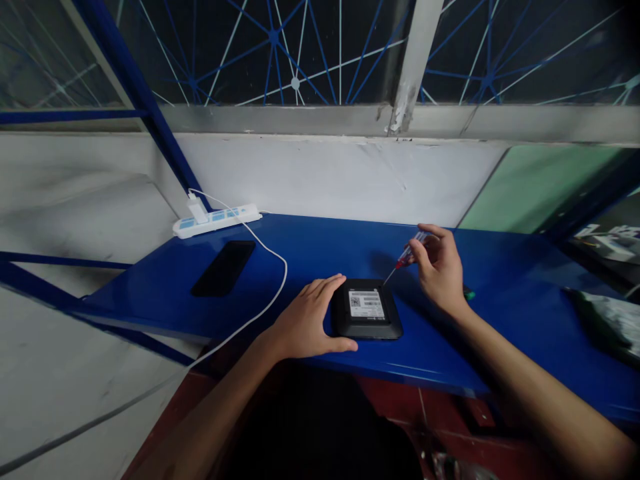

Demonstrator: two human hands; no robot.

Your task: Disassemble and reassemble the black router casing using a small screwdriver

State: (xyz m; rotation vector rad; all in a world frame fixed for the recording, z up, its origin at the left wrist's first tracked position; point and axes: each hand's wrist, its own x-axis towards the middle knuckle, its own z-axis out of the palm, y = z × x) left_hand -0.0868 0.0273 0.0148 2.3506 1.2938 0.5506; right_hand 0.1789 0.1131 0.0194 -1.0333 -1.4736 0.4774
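Note:
A square black electronic device (367, 329) with a white printed label (367, 305) lies flat on the blue table. My left hand (313, 320) is closed around its left side, thumb along the front edge and fingers at the back left corner. In my right hand (440, 267) is a screwdriver (406, 255) with a clear and red handle, pinched between thumb and fingers. It tilts down to the left, and its tip meets the device near the back right corner. Whether the tip sits in a screw is too small to tell.
On the blue table (310, 247), a black phone (223, 268) lies left of the device. Behind it sits a white power strip (217, 219), its white cable (270, 303) running across the left side. A green-tipped object (469, 293) is partly behind my right wrist. A plastic bag (613, 320) lies far right.

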